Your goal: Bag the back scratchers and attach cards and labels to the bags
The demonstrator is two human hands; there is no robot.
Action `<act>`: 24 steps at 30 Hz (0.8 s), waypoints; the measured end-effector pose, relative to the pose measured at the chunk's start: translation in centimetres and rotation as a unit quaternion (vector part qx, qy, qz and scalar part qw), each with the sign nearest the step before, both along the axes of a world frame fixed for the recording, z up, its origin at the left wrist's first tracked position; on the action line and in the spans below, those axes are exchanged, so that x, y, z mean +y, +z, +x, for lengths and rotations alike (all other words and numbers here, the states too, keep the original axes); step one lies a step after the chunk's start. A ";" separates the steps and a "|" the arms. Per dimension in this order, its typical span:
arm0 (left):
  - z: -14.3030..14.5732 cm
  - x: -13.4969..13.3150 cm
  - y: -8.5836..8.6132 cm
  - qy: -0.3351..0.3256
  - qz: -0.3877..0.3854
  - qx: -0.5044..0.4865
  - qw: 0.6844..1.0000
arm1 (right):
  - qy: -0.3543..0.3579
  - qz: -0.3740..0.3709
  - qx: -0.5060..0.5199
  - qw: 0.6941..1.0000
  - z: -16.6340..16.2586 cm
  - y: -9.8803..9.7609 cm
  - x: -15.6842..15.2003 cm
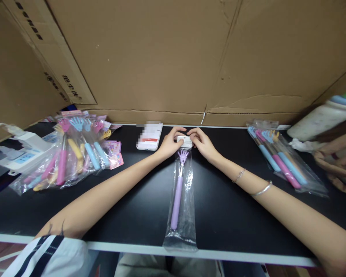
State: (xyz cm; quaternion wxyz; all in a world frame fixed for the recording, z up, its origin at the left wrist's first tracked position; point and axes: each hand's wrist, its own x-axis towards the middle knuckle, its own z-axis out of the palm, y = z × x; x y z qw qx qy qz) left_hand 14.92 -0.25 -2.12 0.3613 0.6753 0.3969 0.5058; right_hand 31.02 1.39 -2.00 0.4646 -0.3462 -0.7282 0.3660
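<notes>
A purple back scratcher with a hand-shaped head (pixel 178 184) lies inside a long clear plastic bag (pixel 187 215) on the black table (pixel 132 200), pointing away from me. My left hand (pixel 169 144) and my right hand (pixel 203 143) meet at the bag's far end. Both pinch its white header card (pixel 185 141) between thumb and fingers. Bracelets sit on my right wrist.
A pile of bagged scratchers in pink, blue and yellow (pixel 72 150) lies at the left, beside a white power strip (pixel 25 148). A white phone (pixel 150 135) rests near my left hand. More bagged scratchers (pixel 279 157) lie at the right, by a bottle (pixel 320 119). Cardboard walls (pixel 173 57) close off the back.
</notes>
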 end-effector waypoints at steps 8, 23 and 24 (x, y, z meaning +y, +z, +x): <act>0.1 -0.1 0.1 -0.009 0.001 -0.007 1.000 | -0.024 0.026 0.017 0.999 0.0 0.1 -0.2; 0.1 -0.1 0.1 -0.022 -0.007 -0.030 0.999 | -0.025 0.005 0.022 0.999 0.2 -0.2 0.1; 0.1 -0.1 0.1 -0.021 -0.007 -0.028 0.999 | -0.027 0.004 0.022 0.999 0.2 -0.2 0.1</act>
